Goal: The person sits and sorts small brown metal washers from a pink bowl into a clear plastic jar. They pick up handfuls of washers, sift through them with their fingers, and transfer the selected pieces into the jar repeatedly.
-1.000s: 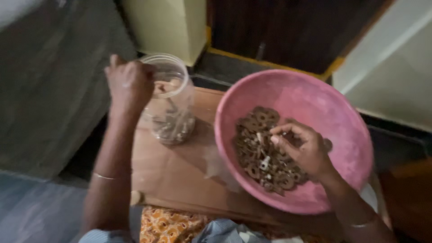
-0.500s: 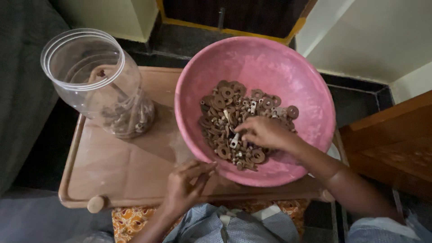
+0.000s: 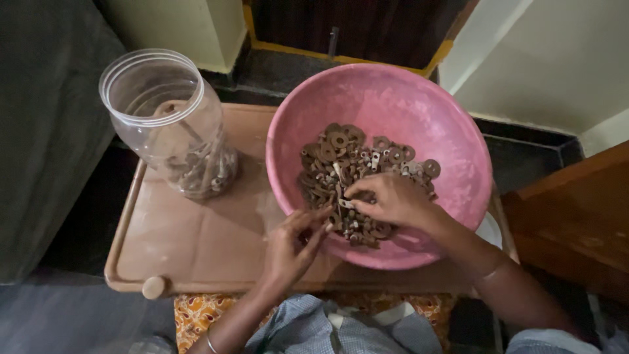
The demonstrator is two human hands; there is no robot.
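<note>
A pink plastic bowl [image 3: 419, 111] sits on a brown tray table [image 3: 196, 242] and holds a heap of small rusty metal washers and terminals [image 3: 341, 157]. My right hand [image 3: 386, 200] rests inside the bowl on the heap, fingers pinching a small metal piece. At the bowl's near-left rim my left hand [image 3: 295, 246] reaches in, fingers spread and touching the pieces. A clear plastic jar [image 3: 167, 118] without a lid stands at the tray's far left, with a layer of the same metal pieces at its bottom.
A round knob [image 3: 154, 287] sticks up at the tray's near-left corner. Patterned orange cloth [image 3: 203, 311] lies below the tray's front edge. A wooden surface [image 3: 576, 216] stands to the right, a dark wall to the left, and a doorway with a yellow frame behind.
My left hand left the jar's mouth, dropped low over the tray, and now reaches the bowl's near rim. The right hand stayed in the heap. The view shifted left to right.
</note>
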